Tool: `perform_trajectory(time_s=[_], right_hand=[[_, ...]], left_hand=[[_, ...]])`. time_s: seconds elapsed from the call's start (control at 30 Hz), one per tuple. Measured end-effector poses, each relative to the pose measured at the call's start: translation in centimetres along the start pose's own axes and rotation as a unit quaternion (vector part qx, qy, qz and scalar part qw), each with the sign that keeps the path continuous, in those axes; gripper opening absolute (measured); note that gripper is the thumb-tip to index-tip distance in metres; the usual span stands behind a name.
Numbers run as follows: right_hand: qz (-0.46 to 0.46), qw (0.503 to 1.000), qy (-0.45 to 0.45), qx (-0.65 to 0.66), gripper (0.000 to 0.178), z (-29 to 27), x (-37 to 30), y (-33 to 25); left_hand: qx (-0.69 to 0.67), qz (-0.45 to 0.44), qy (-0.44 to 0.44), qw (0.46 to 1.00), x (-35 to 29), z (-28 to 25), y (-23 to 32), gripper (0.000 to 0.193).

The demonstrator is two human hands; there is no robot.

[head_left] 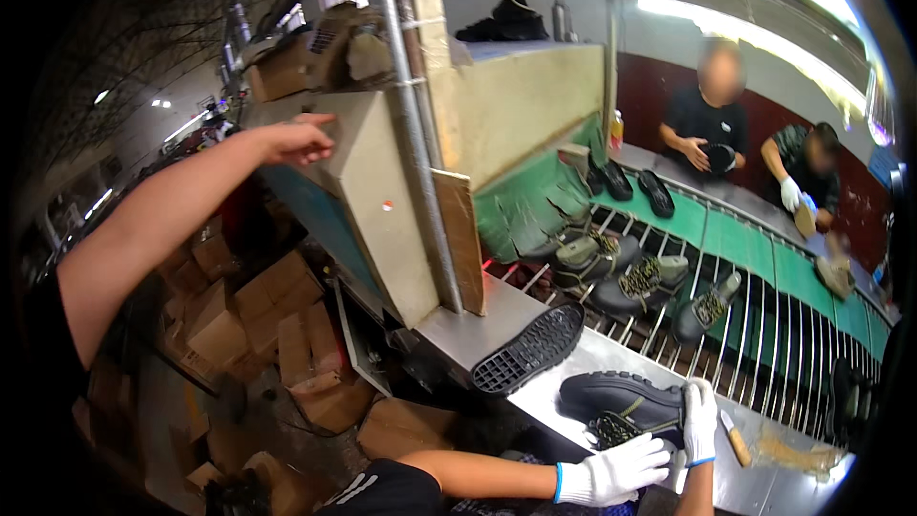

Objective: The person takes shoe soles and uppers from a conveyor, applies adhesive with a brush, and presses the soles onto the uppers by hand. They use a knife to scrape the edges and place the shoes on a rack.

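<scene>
A black lace-up shoe (621, 397) lies tilted on the metal worktop, its toe to the left and its patterned laces toward me. My right hand (700, 420), in a white glove, is closed around the heel end. My left hand (616, 470), gloved too, lies by the laces and collar with its fingers stretched out. Just beyond the shoe is a loose black outsole (530, 349) with its tread up. Right of my right hand lies a knife (735, 440) with a wooden handle. The shoe's collar is partly hidden by my hands.
A rack of metal rods (712, 334) carries several shoes (642, 285) and a green belt (735, 234). Two people work across it. Another person's bare arm (162, 215) reaches in from the left, finger pointing. Cardboard boxes (277, 296) crowd the floor; a metal pole (420, 134) stands ahead.
</scene>
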State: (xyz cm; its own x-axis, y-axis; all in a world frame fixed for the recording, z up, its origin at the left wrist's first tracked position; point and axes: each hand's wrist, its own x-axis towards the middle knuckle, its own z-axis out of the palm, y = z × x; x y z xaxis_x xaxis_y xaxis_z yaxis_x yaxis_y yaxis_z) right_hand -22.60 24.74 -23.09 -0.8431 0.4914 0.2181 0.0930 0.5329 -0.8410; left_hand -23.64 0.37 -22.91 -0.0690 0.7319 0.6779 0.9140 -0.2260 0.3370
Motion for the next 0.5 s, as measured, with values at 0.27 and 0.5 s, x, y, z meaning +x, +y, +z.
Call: perform_trajectory(time_s=[0.27,0.5], right_hand=[[-0.104,0.993,-0.046,-0.01,0.033,-2.2,-7.7,-3.0],[-0.036,0.978,-0.01,0.206,0.055,-2.1,-8.7,-4.3]], left_hand=[[0.142,0.023,0.01,0.99,-2.2,-0.9,-0.2,0.048],[0.018,-0.006,0.082,0.996,2.4,-11.2,1.3,0.066]])
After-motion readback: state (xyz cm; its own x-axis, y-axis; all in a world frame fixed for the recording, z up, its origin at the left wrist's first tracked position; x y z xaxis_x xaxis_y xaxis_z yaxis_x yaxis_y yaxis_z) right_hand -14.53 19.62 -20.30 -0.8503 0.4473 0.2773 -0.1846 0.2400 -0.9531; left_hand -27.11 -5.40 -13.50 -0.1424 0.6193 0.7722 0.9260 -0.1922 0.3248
